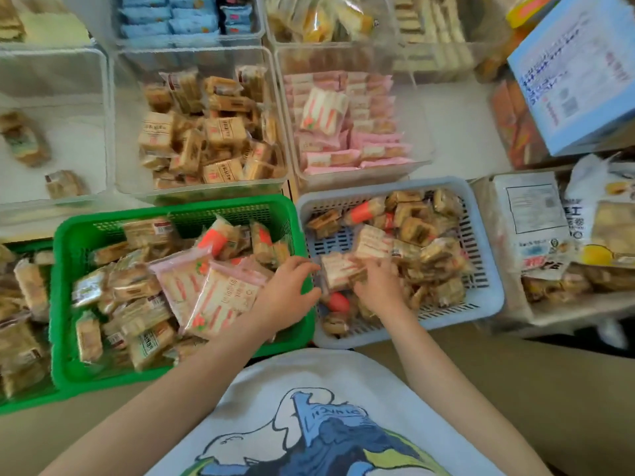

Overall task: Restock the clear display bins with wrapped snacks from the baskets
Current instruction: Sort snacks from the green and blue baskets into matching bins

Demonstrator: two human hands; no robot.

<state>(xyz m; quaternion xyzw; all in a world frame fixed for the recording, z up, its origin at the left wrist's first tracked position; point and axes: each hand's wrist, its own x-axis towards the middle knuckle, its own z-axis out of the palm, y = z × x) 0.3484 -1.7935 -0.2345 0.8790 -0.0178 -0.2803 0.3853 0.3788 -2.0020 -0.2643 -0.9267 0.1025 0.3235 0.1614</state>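
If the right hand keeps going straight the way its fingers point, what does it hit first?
The right hand points up-left into the grey basket; it already touches a pink-striped packet, so that comes first. Depth is unclear.

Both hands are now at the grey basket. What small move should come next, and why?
Probably lift the pale striped packets that both hands hold and carry them up to the clear bin of pink packets just behind. The right hand and left hand meet on them over the grey basket, and their wrapping seems to match that bin's stock.
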